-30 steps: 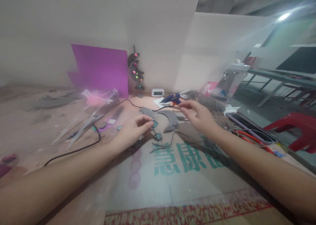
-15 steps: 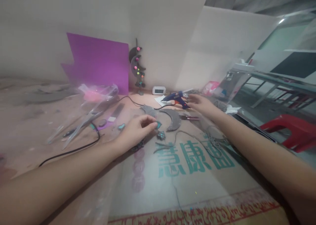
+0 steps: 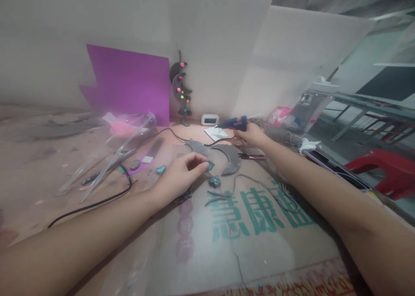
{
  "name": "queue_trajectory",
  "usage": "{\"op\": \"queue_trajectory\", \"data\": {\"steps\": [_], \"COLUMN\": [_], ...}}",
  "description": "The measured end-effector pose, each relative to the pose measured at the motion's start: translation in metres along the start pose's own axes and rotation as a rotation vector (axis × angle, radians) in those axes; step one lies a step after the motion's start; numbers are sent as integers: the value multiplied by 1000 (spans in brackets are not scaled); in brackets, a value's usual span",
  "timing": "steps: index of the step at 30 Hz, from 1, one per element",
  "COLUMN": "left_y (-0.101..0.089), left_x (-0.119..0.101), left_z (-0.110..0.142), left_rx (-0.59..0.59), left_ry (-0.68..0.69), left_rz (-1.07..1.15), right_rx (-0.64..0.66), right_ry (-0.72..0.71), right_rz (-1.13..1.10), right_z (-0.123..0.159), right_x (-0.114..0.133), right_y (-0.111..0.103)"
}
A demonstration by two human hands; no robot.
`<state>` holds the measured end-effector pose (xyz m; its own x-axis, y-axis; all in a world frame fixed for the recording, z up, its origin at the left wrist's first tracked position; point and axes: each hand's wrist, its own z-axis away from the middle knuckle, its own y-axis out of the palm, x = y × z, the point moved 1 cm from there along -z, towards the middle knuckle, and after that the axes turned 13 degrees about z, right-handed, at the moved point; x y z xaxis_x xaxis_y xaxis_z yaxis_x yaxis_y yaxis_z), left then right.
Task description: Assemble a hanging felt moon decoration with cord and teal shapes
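Observation:
Between thumb and fingers, my left hand (image 3: 181, 172) pinches a small teal piece (image 3: 210, 165) above the cardboard. Just below it hangs or lies a small teal beaded charm (image 3: 214, 181); I cannot tell which. My right hand (image 3: 251, 135) is wrapped round the handle of a blue hot glue gun (image 3: 236, 123), its nozzle pointing left over a white paper (image 3: 216, 133). A grey felt crescent (image 3: 231, 159) lies between the hands, with another grey felt piece (image 3: 196, 146) partly behind my left hand. Tweezers (image 3: 252, 156) rest right of the crescent.
Grey cord (image 3: 249, 179) trails over the printed cardboard (image 3: 194, 270). Scissors (image 3: 106, 170), a black cable (image 3: 94, 201) and a teal heart (image 3: 161, 169) lie left. At the wall stand a purple sheet (image 3: 129, 84), a hanging moon ornament (image 3: 180, 86) and a small clock (image 3: 210, 119).
My right hand has closed round the glue gun's handle and lifted it slightly from where it lay. My left hand still pinches the teal piece in about the same place.

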<state>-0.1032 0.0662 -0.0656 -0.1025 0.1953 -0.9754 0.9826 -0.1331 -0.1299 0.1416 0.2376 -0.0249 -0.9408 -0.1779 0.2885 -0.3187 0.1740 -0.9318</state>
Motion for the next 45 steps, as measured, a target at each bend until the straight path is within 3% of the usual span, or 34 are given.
{"op": "queue_trajectory", "data": {"steps": [5,10,13,19,23,33,45], "left_y": [-1,-3,-4,-2,-3,-4,-4], "left_x": [5,6,4,-1,1,4,6], "left_z": [-2,-5,-6,-5,-4,-4,-5], "left_rx": [-16,-10,-6,5,3,2,16], "left_ry": [10,2,-34,-75,-58,-18,-14], "left_rz": [12,61,98,144,113,74,88], "right_rx": [8,-15,-25,-4,18,-60,39], "right_ry": [0,-155,-286,-393,-453,-416,-368], "right_rz": [-130,-318,-413,-288,-299,-234,-237], "right_z": [19,73,110,151,158,151,155], "right_x": [3,8,5,-1,2,-5,6], "right_y": [-22,-38,-35,-19,-17,-9,-15]}}
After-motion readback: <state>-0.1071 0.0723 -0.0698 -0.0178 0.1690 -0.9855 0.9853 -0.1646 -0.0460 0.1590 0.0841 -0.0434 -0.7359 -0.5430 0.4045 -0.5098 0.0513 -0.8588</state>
